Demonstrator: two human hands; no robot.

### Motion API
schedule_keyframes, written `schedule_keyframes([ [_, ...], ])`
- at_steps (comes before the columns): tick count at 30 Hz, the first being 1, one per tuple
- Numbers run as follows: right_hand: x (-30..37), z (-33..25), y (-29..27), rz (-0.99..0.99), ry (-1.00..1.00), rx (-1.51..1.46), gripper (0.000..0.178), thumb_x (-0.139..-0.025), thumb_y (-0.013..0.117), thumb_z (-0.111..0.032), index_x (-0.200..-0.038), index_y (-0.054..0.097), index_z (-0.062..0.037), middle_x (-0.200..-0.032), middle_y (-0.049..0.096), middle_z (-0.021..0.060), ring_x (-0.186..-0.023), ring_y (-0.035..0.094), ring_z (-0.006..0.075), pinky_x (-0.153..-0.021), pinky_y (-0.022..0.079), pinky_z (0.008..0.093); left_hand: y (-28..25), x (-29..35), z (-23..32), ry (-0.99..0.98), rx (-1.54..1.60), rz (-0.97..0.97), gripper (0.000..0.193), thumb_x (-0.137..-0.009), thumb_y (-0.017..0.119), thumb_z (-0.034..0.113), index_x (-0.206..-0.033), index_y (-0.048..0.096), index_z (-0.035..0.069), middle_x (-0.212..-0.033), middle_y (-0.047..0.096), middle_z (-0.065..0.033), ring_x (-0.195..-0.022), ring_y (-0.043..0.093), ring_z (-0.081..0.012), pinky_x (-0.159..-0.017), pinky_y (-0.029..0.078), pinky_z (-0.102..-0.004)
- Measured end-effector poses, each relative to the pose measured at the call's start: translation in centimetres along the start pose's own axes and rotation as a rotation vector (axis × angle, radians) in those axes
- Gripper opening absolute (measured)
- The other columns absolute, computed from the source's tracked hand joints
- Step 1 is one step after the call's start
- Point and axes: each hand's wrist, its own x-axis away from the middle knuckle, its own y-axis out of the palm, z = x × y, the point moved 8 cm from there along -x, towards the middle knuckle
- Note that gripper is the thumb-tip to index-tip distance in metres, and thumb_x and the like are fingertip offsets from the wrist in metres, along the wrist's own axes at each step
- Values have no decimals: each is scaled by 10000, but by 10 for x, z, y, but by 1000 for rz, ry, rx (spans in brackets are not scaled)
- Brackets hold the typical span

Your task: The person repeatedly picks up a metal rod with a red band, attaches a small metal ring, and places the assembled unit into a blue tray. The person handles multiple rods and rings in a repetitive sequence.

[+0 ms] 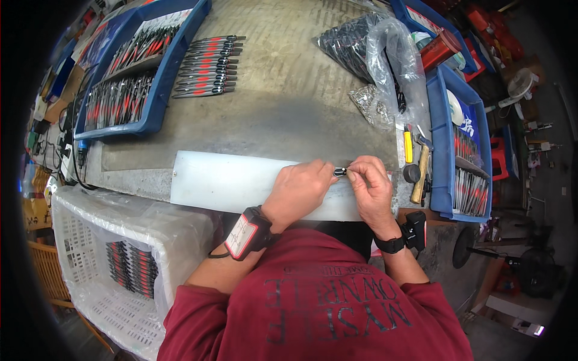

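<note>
While both hands meet over the white plate (229, 180) at the bench's near edge, a small dark part (340, 172) sits pinched between them. L hand (299, 189) is curled, thumb and forefinger closed on the part's left end; R hand (370, 183) is bent over it w/ fingertips nipping the right end. Neither hand is slack; both grip the same piece. It's held just above the plate, touching both sets of fingertips.

Judging by size, the part looks light and stiff, prob. metal w/ black finish, so it won't flex but could slip or drop easily. Too small to tell its exact shape. Best hold seems to be by the two ends, fingertip pinch, as it's held now; a full-palm grip would hide it.

Farther back on the bench, a row of red-and-black hand tools (208, 66) lies side by side, just beside a blue bin (159, 99) packed w/ more of the same. A clear plastic bag (385, 57) of dark pieces sits back right, w/ a heap of small metal bits (368, 99) under its edge. A hammer (419, 174) lies near the R hand, next to another blue bin (442, 150). A white crate (120, 240) stands low on the left, holding bundles of the tools.
</note>
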Motion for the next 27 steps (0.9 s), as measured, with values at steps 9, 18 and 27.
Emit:
schedule_keyframes([
  [9, -2, -12, 2, -24, -145, 216, 115, -737, 617, 48, -829, 578, -9, -888, 584, 125, -840, 537, 313, -730, 441, 381, 1, 0, 2, 13, -24, -9, 167, -803, 670, 175, -830, 550, 62, -666, 513, -72, -536, 574, -239, -455, 456, -337],
  [18, -4, -19, 8, -62, -216, 378, 126, -736, 630, -6, -834, 551, -18, -870, 569, 119, -821, 530, 304, -717, 429, 384, 1, 0, 5, 42, -85, 8, 178, -792, 673, 169, -870, 560, 56, -666, 509, -66, -535, 572, -222, -451, 454, -327],
  [27, -11, 7, -8, -171, 11, 154, 199, -820, 667, -112, -962, 605, 12, -949, 602, 108, -834, 582, 231, -714, 469, 306, 2, 1, 0, -10, -37, 8, 176, -795, 684, 176, -838, 550, 70, -657, 509, -68, -546, 572, -243, -458, 451, -348],
])
